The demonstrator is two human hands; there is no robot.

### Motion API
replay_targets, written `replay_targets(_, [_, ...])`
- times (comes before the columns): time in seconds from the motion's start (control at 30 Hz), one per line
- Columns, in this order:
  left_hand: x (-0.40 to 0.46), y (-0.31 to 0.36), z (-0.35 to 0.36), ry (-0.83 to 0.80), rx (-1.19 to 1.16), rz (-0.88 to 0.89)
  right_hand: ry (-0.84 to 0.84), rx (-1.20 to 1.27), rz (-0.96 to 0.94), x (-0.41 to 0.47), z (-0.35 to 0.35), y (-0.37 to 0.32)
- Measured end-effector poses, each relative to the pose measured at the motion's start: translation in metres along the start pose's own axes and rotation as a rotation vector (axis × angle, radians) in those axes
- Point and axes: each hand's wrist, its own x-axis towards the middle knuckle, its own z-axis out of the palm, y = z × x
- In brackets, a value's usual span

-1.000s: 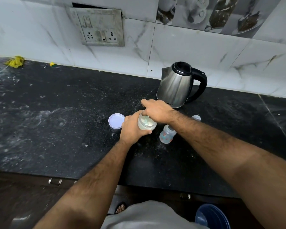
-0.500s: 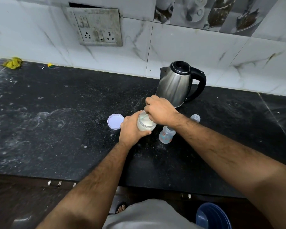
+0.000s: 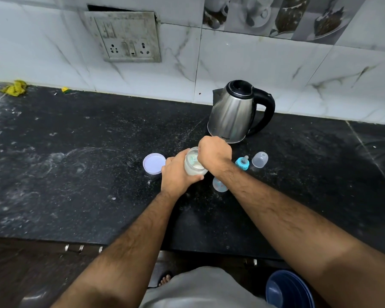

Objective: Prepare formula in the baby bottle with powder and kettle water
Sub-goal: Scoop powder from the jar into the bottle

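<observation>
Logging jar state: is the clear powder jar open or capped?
Open: clear powder jar mouth is uncovered, its round white lid lies apart on the black counter.

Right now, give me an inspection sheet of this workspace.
Surface: black counter, dusted with white powder.
Job's things: jar open, powder inside; lid flat to its left; bottle open beside jar; teat and cap set apart; kettle upright behind.
Clutter: yellow cloth far left.
Grippers: left hand grips jar; right hand over jar mouth, holds a scoop, mostly hidden.
Cables: nothing seen.
Surroundings: sockets on tiled wall; blue tub below.
</observation>
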Motion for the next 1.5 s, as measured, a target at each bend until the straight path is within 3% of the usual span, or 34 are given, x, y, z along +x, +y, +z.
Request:
replay_targets(0.17, [-0.001, 0.003, 0.002, 0.015, 0.027, -0.012, -0.029, 0.022, 0.050, -0.003, 0.005, -0.005])
replay_targets(0.57, [-0.002, 0.006, 0.001, 0.005, 0.027, -0.028, -0.055, 0.433, 0.286, -0.003, 0.007, 0.002])
replay_targets(0.97, [0.000, 0.008, -0.002, 0.022, 0.020, -0.079, -0.038, 0.736, 0.330, -0.020, -0.010, 0.042])
replay_targets(1.5, [-0.002, 0.012, -0.003, 0.018, 0.036, -0.088, -0.033, 0.805, 0.388, -0.025, 0.000, 0.047])
